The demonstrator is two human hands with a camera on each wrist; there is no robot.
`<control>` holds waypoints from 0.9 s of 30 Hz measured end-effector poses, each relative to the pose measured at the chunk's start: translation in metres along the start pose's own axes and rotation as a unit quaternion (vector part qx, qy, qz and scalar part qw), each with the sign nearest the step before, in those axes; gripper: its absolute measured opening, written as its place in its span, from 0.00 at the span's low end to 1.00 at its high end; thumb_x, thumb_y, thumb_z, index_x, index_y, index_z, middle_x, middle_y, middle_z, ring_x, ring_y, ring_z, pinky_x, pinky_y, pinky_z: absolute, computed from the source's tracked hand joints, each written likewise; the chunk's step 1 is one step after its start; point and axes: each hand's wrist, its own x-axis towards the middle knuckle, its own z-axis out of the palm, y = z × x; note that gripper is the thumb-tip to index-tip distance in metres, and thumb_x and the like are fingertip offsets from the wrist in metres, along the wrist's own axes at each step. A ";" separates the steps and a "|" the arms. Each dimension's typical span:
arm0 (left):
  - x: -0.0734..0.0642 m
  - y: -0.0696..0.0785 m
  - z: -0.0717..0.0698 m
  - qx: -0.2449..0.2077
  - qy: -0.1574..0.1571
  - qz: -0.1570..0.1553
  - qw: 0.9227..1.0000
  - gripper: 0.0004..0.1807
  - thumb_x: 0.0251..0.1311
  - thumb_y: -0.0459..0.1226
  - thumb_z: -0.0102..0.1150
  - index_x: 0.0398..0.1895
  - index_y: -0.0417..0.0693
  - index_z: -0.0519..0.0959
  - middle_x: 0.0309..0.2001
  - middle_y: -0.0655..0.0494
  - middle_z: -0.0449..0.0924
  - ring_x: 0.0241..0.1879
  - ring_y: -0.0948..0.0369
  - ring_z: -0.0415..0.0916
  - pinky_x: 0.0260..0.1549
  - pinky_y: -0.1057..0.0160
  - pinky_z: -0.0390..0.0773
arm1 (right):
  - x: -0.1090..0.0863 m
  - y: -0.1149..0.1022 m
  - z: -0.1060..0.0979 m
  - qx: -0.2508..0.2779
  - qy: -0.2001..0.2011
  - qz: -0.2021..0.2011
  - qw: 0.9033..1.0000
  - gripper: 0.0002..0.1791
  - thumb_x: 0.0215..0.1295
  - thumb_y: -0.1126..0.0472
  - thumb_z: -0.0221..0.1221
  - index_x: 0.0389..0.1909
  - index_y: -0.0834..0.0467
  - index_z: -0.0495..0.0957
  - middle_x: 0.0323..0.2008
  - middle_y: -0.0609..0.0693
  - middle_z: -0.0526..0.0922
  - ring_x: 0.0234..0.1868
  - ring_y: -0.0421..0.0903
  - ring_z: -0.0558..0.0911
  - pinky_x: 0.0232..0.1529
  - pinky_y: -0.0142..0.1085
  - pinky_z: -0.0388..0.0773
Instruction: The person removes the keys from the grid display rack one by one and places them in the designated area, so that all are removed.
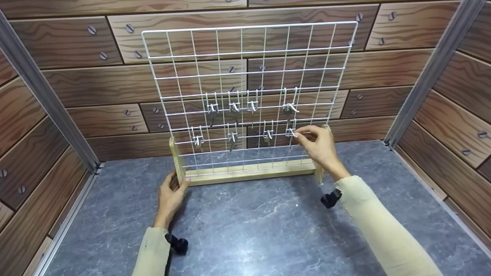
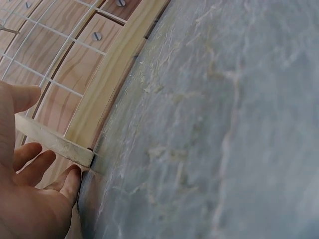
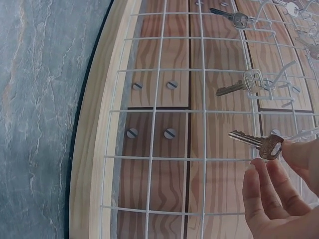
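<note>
A white wire grid rack (image 1: 241, 27) stands upright in a wooden base (image 1: 249, 174). My left hand (image 1: 170, 196) holds the base's left wooden upright (image 2: 55, 142), thumb on one side and fingers on the other. At the right end of the lower hook row, my right hand (image 1: 319, 147) pinches a metal key (image 3: 269, 148) by its head, beside a white hook. The key's toothed blade points away from the fingertips. Another key (image 3: 253, 80) hangs on the neighbouring hook. In the head view, the fingertips partly hide the pinched key.
Several more hooks with keys hang in two rows, among them an upper-row key (image 3: 240, 20). A grey marbled tabletop (image 1: 245, 222) lies in front of the rack. Wood-patterned walls (image 1: 88, 88) and metal corner posts (image 1: 425, 65) enclose the back and sides.
</note>
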 end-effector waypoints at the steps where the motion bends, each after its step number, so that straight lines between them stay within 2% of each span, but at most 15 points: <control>1: 0.000 0.000 0.000 0.001 0.000 0.000 1.000 0.37 0.75 0.35 0.63 0.80 0.29 0.60 0.77 0.26 0.64 0.78 0.37 0.64 0.80 0.47 0.66 | 0.000 0.000 -0.001 -0.007 0.000 0.000 1.000 0.07 0.72 0.67 0.68 0.45 0.67 0.89 0.43 0.66 0.91 0.34 0.33 0.88 0.36 0.21 0.85; 6: 0.002 0.000 0.001 0.003 0.001 0.001 1.000 0.37 0.75 0.35 0.63 0.80 0.29 0.61 0.77 0.26 0.64 0.78 0.37 0.64 0.79 0.47 0.66 | -0.001 0.001 -0.005 -0.021 -0.008 0.007 1.000 0.07 0.72 0.65 0.68 0.45 0.65 0.89 0.42 0.65 0.91 0.32 0.36 0.87 0.35 0.22 0.85; 11: 0.002 -0.001 0.004 0.001 0.006 -0.001 1.000 0.37 0.74 0.34 0.64 0.79 0.28 0.61 0.76 0.26 0.65 0.77 0.37 0.65 0.79 0.46 0.66 | -0.003 0.002 -0.009 -0.004 -0.013 0.005 1.000 0.08 0.73 0.66 0.68 0.45 0.68 0.89 0.42 0.66 0.91 0.32 0.32 0.86 0.37 0.23 0.86; 20: 0.008 -0.004 0.018 0.008 0.014 0.029 0.999 0.31 0.75 0.32 0.62 0.76 0.27 0.66 0.72 0.26 0.71 0.75 0.37 0.69 0.78 0.46 0.69 | -0.005 0.000 -0.025 -0.011 -0.018 0.007 1.000 0.09 0.72 0.65 0.69 0.47 0.67 0.89 0.42 0.67 0.90 0.31 0.35 0.86 0.36 0.23 0.86; 23: 0.006 -0.007 0.015 0.011 0.022 0.031 0.999 0.30 0.75 0.31 0.61 0.75 0.27 0.68 0.71 0.25 0.72 0.74 0.36 0.70 0.77 0.45 0.70 | -0.005 -0.001 -0.024 -0.010 -0.025 0.000 1.000 0.10 0.72 0.65 0.69 0.47 0.68 0.89 0.42 0.67 0.91 0.31 0.35 0.86 0.35 0.22 0.86; 27: 0.000 -0.009 0.001 0.016 0.038 0.033 0.999 0.29 0.75 0.32 0.63 0.74 0.30 0.70 0.70 0.26 0.74 0.72 0.36 0.72 0.75 0.45 0.72 | 0.000 -0.004 -0.013 -0.008 -0.032 -0.016 0.999 0.09 0.71 0.65 0.70 0.46 0.67 0.89 0.41 0.66 0.91 0.31 0.35 0.87 0.35 0.24 0.86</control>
